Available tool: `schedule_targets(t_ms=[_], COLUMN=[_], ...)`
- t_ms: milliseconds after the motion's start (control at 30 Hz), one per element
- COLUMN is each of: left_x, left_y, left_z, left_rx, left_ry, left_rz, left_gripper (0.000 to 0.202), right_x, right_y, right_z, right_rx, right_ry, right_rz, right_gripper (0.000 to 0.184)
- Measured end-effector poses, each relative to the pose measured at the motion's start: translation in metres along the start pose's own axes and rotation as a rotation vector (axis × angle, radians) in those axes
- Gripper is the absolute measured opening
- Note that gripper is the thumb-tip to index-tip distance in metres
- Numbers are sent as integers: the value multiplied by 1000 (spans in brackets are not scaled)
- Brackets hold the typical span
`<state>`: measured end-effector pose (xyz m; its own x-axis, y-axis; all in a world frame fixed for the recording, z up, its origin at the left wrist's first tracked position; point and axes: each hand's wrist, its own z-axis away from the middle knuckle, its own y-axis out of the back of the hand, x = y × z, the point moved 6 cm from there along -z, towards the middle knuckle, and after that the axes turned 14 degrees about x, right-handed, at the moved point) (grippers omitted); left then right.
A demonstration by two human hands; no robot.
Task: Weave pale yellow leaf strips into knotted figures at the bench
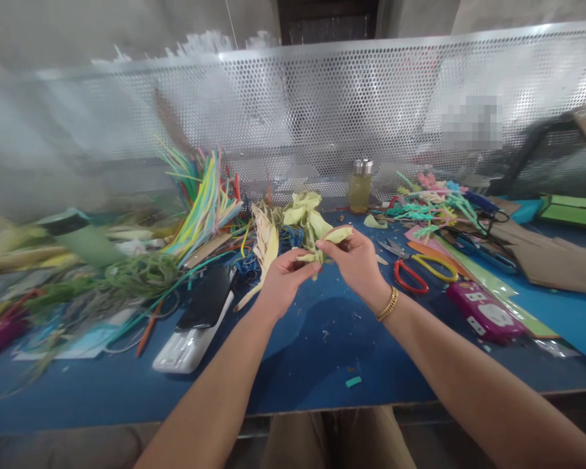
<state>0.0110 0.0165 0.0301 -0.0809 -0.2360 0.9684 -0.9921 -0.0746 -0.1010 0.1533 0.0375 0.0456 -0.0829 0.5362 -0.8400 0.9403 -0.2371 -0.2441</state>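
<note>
My left hand (282, 283) pinches the lower part of a bunch of pale green corn husk (303, 212), fingers closed. At its right side my right hand (359, 262), with a gold bracelet (389, 305) on the wrist, grips a petal-like husk edge between thumb and fingers. The bunch is held just above the blue table (322, 365), its upper leaves curling away from me. Behind my left hand lies a long dried husk strip (269, 251), yellowish and beige. My fingers partly hide where the husk pieces meet.
Red-and-yellow-handled scissors (411, 277) and a magenta device (483, 311) lie on the right. On the left are a phone (208, 299) on a white power bank (188, 348), and colourful strips (205, 202). A glass bottle (361, 187) stands before the perforated metal screen (322, 124).
</note>
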Motion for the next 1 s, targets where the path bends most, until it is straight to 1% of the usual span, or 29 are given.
schedule_targets(t_ms=[167, 400, 467, 600, 733, 867, 1000], left_x=[-5, -8, -9, -8, -5, -4, -11], left_y=[1, 7, 8, 6, 7, 9, 16], left_z=[0, -4, -5, -4, -3, -4, -9], left_rx=[71, 143, 136, 72, 69, 147, 222], left_ry=[28, 16, 12, -10, -46, -66, -28], left_rz=[16, -23, -46, -138, -201, -264, -211], left_gripper=[20, 19, 21, 23, 23, 22, 21], right_x=[2, 1, 2, 6, 8, 8, 10], right_y=[-1, -3, -2, -2, -2, -4, -7], right_z=[1, 3, 3, 3, 3, 5, 7], right_rx=[52, 52, 63, 58, 71, 66, -1], right_ry=[-64, -192, -222, -266, -294, -368, -450], right_rz=[-51, -153, -151, -140, -156, -207, -245], right_gripper=[24, 24, 26, 30, 29, 29, 38])
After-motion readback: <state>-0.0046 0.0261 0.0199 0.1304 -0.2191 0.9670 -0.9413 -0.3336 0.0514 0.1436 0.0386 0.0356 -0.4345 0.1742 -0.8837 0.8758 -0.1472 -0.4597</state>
